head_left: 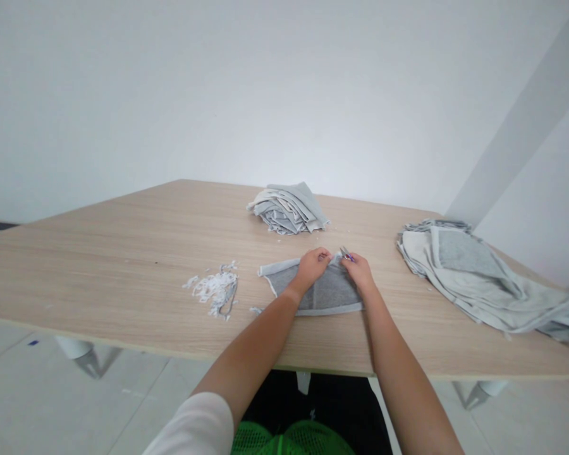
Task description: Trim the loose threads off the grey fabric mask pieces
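Observation:
A grey cloth piece point(329, 292) with pale edging lies flat on the table in front of me. My left hand point(315, 262) pinches its far edge near the middle. In my right hand point(358, 268) is a small pair of scissors point(346, 253) with purplish handles, its blades pointing up and away from me, just beside the pale edge. The fingers of that hand rest close against the cloth; whether they also grip it I cannot tell. Left of the cloth lies a little heap of white and grey thread scraps point(217, 289).
On the wooden table point(123, 253), a stack of folded grey cloths point(289, 208) sits toward the back. A larger spread pile of grey cloths point(478, 272) reaches the right end. A white wall point(284, 95) stands behind. Green mesh point(289, 442) shows below me.

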The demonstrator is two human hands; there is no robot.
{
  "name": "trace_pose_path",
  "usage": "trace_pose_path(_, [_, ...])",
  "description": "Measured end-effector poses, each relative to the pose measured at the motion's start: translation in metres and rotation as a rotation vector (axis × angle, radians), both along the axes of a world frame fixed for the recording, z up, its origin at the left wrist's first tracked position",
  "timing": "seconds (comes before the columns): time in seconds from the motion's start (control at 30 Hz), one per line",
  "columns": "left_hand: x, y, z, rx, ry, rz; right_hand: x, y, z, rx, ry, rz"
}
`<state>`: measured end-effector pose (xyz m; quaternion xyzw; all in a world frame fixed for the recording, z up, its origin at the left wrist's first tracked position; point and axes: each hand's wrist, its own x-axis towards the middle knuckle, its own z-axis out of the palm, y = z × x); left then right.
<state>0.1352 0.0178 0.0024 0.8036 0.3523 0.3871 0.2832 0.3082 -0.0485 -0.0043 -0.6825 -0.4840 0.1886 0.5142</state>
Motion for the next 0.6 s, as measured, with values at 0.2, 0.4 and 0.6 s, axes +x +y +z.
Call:
trace_pose_path(0.2, [0.000, 0.000, 0.001, -0.007, 0.020, 0.014, 0.003, 0.000, -0.001, 0.021, 0.010, 0.059])
trace_pose_path(0.4, [-0.004, -0.016, 0.006, 0.231, 0.073, 0.051, 0.003, 0.004, -0.006, -0.011, 0.030, 0.010])
trace_pose_path(0.6, [-0.003, -0.015, 0.004, 0.200, 0.074, 0.049, 0.003, 0.003, -0.007, -0.013, 0.072, -0.003])
